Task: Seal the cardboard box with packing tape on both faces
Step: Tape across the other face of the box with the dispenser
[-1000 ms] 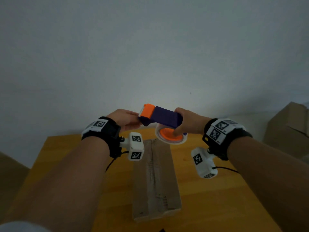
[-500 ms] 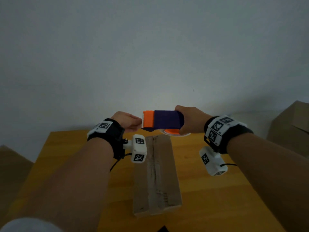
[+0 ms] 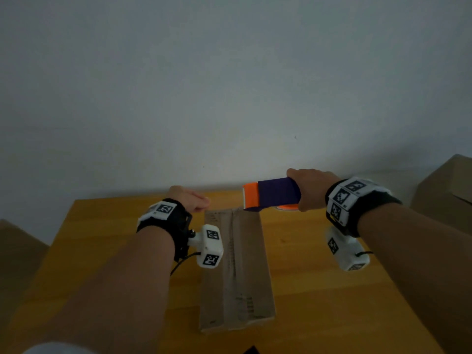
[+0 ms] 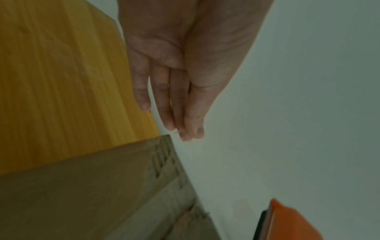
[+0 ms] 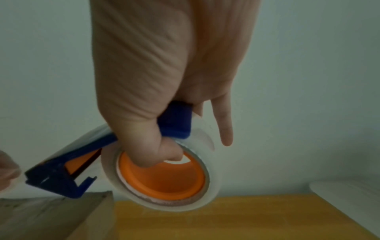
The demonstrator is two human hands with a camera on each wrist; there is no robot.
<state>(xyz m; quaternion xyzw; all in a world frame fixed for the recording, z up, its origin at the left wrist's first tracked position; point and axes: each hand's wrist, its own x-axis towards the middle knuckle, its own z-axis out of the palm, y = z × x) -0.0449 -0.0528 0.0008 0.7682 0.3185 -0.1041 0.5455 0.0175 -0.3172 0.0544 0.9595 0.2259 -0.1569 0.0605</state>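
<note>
Right now my right hand [image 3: 310, 189] grips the tape dispenser [image 3: 272, 194] by its blue handle, thumb hooked into the orange core of the clear tape roll [image 5: 164, 175] and index finger pointing straight out. It hangs just above the far right corner of the cardboard box [image 3: 236, 267], its orange-tipped nose aimed leftward over that far edge. The box lies flat on the yellow wooden bench [image 3: 319, 290], long side running away from me, a seam down the middle of its top face. My left hand [image 3: 190, 200] hovers off the box's far left corner, fingers [image 4: 164, 100] straight and pressed together with the thumb against them (whether a strip of clear tape is pinched there, I cannot tell). Well off to the right of the box stands another brown carton [image 3: 449, 190].
</note>
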